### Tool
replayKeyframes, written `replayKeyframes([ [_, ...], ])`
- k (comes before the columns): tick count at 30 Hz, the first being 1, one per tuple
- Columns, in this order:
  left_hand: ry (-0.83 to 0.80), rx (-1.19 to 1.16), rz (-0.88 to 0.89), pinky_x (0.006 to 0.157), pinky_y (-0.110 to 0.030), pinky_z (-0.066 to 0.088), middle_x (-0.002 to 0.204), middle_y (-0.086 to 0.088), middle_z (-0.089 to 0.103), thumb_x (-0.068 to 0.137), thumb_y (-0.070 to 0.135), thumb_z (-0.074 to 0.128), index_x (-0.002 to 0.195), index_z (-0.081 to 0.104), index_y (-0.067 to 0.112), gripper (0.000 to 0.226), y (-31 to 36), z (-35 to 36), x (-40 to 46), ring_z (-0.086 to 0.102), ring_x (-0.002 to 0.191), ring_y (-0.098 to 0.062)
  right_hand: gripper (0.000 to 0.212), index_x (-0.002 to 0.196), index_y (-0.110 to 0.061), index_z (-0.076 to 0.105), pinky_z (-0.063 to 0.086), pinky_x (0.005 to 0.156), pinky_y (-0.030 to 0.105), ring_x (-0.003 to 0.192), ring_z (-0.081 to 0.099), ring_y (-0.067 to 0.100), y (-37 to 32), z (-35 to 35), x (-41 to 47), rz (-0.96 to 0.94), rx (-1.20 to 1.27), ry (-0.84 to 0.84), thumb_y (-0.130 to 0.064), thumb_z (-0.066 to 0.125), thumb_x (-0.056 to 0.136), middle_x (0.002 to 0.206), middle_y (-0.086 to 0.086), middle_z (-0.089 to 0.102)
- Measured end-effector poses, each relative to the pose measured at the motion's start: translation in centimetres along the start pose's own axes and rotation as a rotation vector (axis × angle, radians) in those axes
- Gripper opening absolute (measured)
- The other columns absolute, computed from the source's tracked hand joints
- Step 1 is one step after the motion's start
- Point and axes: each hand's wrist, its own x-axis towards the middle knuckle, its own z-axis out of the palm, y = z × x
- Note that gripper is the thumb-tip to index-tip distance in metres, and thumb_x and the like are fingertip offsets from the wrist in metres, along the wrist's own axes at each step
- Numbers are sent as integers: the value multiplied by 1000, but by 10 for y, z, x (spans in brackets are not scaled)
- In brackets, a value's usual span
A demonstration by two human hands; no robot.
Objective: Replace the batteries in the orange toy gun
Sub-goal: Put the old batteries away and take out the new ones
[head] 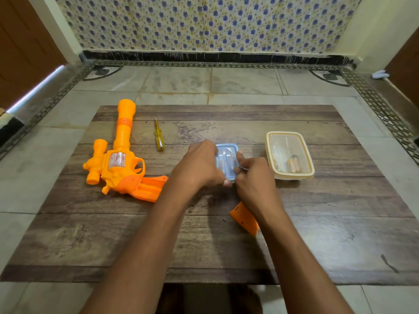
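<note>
The orange toy gun (118, 159) lies on the left of the wooden board, barrel pointing away, its grip open with the battery slots showing. Its orange battery cover (243, 217) lies loose under my right forearm. A yellow screwdriver (158, 137) rests right of the barrel. Both hands meet at a small blue lidded box (226, 158) in the middle. My left hand (200, 167) grips its left side; my right hand (254, 175) holds its right edge, thumb on the lid. A cream lidded box (289, 155) to the right holds batteries.
The wooden board (204, 245) lies on a tiled floor (45, 177). A patterned wall runs behind. A tiny dark speck, perhaps a screw (224, 220), lies left of the battery cover.
</note>
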Motion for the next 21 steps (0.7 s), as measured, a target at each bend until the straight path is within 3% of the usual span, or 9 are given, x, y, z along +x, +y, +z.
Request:
replayKeyframes([
  [3,9,-7,-14,79,-30,39,136,-9,50,67,36,95,132,49,13,83,3,-2,-2,54,118,-26,41,138,-7,63,47,82,27,114,66,25,3,4,4,41,51,33,-7,58,97,128,16,69],
  [7,-2,21,20,77,-29,37,130,-10,56,67,38,94,125,55,11,75,3,-2,-2,52,106,-23,35,131,-2,67,44,79,25,114,67,26,5,3,4,30,53,48,-8,57,98,125,18,71],
  [10,1,-11,37,81,-27,36,135,-9,53,70,36,92,133,51,10,79,0,-2,-4,51,120,-24,38,137,-4,62,47,85,25,116,66,26,5,2,2,-28,25,14,-8,56,100,128,18,70],
  [12,17,-59,27,82,-29,41,130,-7,56,68,34,94,129,56,12,75,-3,2,-3,55,118,-24,39,140,-9,62,41,80,17,114,67,25,8,0,1,-92,-31,34,-11,58,101,127,15,71],
  [15,117,-155,41,84,-36,55,116,-6,68,67,32,94,116,67,12,60,-6,10,0,66,105,-24,25,119,-9,76,39,65,7,96,71,22,8,-2,-1,-220,-50,185,-11,63,97,108,12,78],
  [16,155,-178,52,87,-40,57,118,-9,70,68,32,93,121,68,11,62,-6,12,3,67,105,-25,22,113,-8,77,41,65,8,92,72,22,8,-3,-1,-240,-17,236,-8,64,96,103,12,79],
  [18,212,-210,68,93,-45,57,126,-14,70,72,30,92,130,66,7,67,-4,13,6,68,109,-28,21,105,-6,79,44,70,23,86,71,27,8,-1,1,-255,9,278,-2,62,93,95,14,79],
  [21,265,-232,80,94,-45,57,128,-17,69,77,26,89,128,66,1,61,-3,16,12,68,111,-30,21,92,-5,75,36,65,30,78,64,29,9,8,8,-274,-50,236,2,56,91,86,15,74],
])
